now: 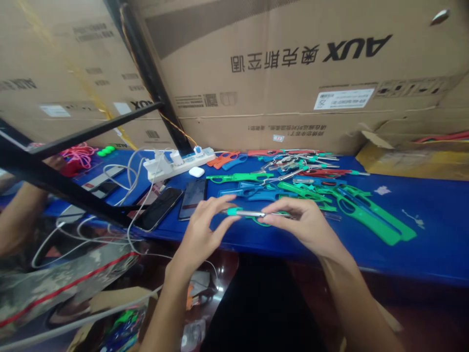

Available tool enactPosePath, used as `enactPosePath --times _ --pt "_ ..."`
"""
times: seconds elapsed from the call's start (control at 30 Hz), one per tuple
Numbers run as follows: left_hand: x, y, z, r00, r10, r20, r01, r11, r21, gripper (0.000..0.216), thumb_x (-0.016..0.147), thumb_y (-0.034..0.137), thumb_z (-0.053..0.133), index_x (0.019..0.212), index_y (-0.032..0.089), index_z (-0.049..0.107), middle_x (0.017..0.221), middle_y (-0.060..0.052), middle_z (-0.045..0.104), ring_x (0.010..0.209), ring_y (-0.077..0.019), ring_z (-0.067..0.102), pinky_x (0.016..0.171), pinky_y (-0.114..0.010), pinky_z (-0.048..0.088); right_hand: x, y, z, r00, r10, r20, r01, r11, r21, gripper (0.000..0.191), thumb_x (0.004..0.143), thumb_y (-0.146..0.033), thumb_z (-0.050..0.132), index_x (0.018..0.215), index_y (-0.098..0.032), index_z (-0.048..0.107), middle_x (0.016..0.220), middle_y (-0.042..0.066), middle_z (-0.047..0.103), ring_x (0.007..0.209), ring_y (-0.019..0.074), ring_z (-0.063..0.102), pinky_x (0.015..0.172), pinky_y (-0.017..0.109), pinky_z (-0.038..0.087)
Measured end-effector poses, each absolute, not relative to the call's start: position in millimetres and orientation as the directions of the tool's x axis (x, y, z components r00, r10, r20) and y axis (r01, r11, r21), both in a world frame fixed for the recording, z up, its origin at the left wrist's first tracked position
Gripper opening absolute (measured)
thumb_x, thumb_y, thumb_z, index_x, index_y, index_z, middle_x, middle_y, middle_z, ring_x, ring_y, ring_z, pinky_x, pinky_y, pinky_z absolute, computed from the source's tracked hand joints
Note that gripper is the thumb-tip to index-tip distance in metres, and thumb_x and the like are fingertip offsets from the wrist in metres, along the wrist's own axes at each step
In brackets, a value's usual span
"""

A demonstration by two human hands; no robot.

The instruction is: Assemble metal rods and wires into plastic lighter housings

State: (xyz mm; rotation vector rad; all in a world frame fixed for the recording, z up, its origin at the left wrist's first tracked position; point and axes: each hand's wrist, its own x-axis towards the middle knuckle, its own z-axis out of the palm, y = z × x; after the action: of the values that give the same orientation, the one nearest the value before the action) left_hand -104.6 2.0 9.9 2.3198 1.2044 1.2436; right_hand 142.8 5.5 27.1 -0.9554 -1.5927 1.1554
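Note:
Over the front edge of the blue table, both of my hands meet at a thin metal lighter tube with a teal collar. My left hand pinches its collar end between thumb and fingers. The other end is gripped by the fingertips of my right hand, which partly hide it. Just beyond lie green lighter casings, blue casings and a jumbled pile of similar metal tubes with teal collars. Some orange casings sit farther back.
A white power strip with chargers and trailing cables stands at the back left, near two phones and a white earbud case. A black metal frame crosses the left side. Beyond it shows another person's arm. Cardboard boxes wall the back.

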Motion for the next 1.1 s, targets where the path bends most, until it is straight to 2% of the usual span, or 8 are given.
enactPosePath --times 0.1,0.27,0.4,0.57,0.7,0.8,1.0,1.1 --pt "-116 -1 22 0.341 0.674 0.655 0.584 -0.698 0.415 0.017 0.098 0.02 0.068 0.114 0.026 0.069 0.102 -0.001 0.076 0.092 -0.0173 0.067 0.089 -0.034 0.045 128 9 33 -0.318 0.91 0.265 0.016 0.285 -0.958 0.009 0.08 -0.034 0.084 0.084 -0.026 0.082 0.085 0.0 0.079 0.081 0.017 0.073 0.081 0.032 0.056" --pt "-119 -10 30 0.404 0.613 0.679 0.572 -0.749 0.335 0.02 0.098 0.013 0.065 0.115 0.024 0.067 0.101 0.0 0.076 0.087 -0.0155 0.063 0.089 -0.035 0.04 101 10 36 -0.397 0.876 0.273 -0.008 0.294 -0.956 0.012 0.08 -0.032 0.083 0.082 -0.022 0.077 0.082 0.0 0.077 0.08 0.0154 0.071 0.078 0.03 0.055" --pt "-114 -15 33 0.44 0.649 0.621 0.572 -0.736 0.363 0.024 0.101 0.013 0.06 0.122 0.024 0.065 0.101 -0.001 0.074 0.088 -0.0166 0.058 0.081 -0.032 0.04 95 4 38 -0.381 0.875 0.297 -0.018 0.315 -0.949 0.012 0.087 -0.032 0.077 0.086 -0.021 0.072 0.081 -0.001 0.075 0.077 0.0144 0.07 0.078 0.029 0.056" --pt "-113 -16 39 0.457 0.649 0.607 0.576 -0.737 0.354 0.029 0.103 0.014 0.057 0.129 0.025 0.063 0.106 -0.003 0.074 0.091 -0.0184 0.059 0.082 -0.033 0.042 94 -1 43 -0.33 0.859 0.391 0.106 0.445 -0.889 0.009 0.09 -0.032 0.074 0.092 -0.024 0.072 0.091 -0.001 0.076 0.085 0.0147 0.071 0.08 0.027 0.055" --pt "-115 -17 42 0.456 0.637 0.621 0.567 -0.746 0.349 0.025 0.102 0.016 0.059 0.125 0.023 0.064 0.107 -0.005 0.074 0.092 -0.019 0.061 0.082 -0.033 0.044 91 -4 42 -0.294 0.827 0.48 0.254 0.551 -0.795 0.008 0.093 -0.032 0.071 0.091 -0.025 0.073 0.09 -0.001 0.077 0.082 0.0169 0.071 0.079 0.031 0.053" --pt "-119 -17 42 0.44 0.629 0.641 0.622 -0.728 0.288 0.023 0.1 0.019 0.064 0.122 0.024 0.066 0.106 -0.004 0.076 0.095 -0.0197 0.064 0.085 -0.034 0.044 95 -7 36 -0.262 0.79 0.555 0.334 0.613 -0.716 0.008 0.094 -0.032 0.07 0.091 -0.026 0.074 0.091 -0.001 0.077 0.083 0.0181 0.07 0.079 0.034 0.052" --pt "-135 -10 39 0.397 0.68 0.617 0.735 -0.638 0.23 0.016 0.1 0.026 0.063 0.115 0.025 0.07 0.102 -0.003 0.077 0.096 -0.0217 0.066 0.087 -0.038 0.045 116 -4 29 -0.201 0.803 0.561 0.407 0.59 -0.698 0.005 0.093 -0.032 0.072 0.09 -0.028 0.073 0.088 -0.003 0.076 0.083 0.0185 0.067 0.079 0.034 0.049" --pt "-129 -10 37 0.365 0.729 0.58 0.772 -0.585 0.249 0.033 0.1 0.028 0.064 0.133 0.027 0.062 0.123 -0.007 0.073 0.115 -0.0252 0.063 0.097 -0.043 0.047 118 0 27 -0.196 0.793 0.576 0.423 0.599 -0.68 0.005 0.094 -0.032 0.071 0.091 -0.028 0.072 0.09 -0.002 0.076 0.085 0.0188 0.067 0.081 0.035 0.048"
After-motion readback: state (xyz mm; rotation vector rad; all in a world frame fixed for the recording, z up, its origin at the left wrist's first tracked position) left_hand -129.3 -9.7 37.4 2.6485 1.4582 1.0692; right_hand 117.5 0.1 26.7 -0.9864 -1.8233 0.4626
